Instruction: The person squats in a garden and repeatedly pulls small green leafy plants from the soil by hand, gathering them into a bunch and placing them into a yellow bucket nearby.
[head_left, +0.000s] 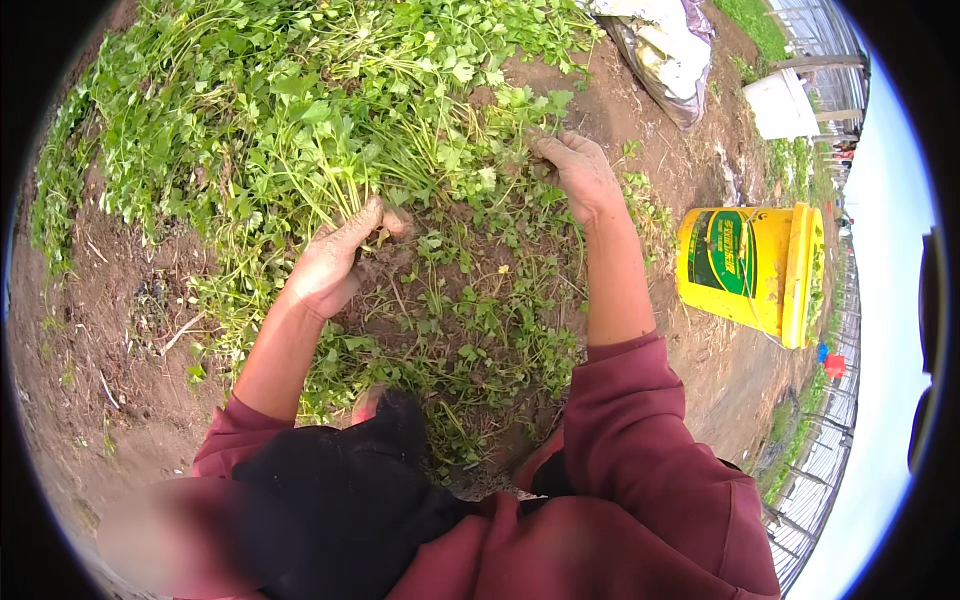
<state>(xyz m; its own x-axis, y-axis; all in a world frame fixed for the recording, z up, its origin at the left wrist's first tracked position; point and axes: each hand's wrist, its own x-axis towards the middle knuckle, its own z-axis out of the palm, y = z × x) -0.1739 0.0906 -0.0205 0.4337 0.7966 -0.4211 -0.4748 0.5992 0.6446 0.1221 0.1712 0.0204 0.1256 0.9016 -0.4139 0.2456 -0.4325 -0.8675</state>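
Note:
My left hand (337, 259), soiled at the fingers, is closed around the lower stems of a bunch of celery-like leafy greens (330, 176). The bunch's leaves point away from me, over the dense growth. To the right, my right hand (581, 172) is at the edge of the standing greens (420, 67). Its thumb and fingers are drawn together among leaves, and their tips are partly hidden, so whether a stem is between them cannot be told. Short, sparse greens (480, 352) and loose stems cover the soil between my forearms.
A yellow bucket (731, 262) with a green label bearing writing stands at the right, with greens showing at its mouth. Beyond it are a white bucket (781, 105) and a plastic sack (664, 56). Bare soil (97, 337) lies left; greenhouse framing (817, 480) lines the far right.

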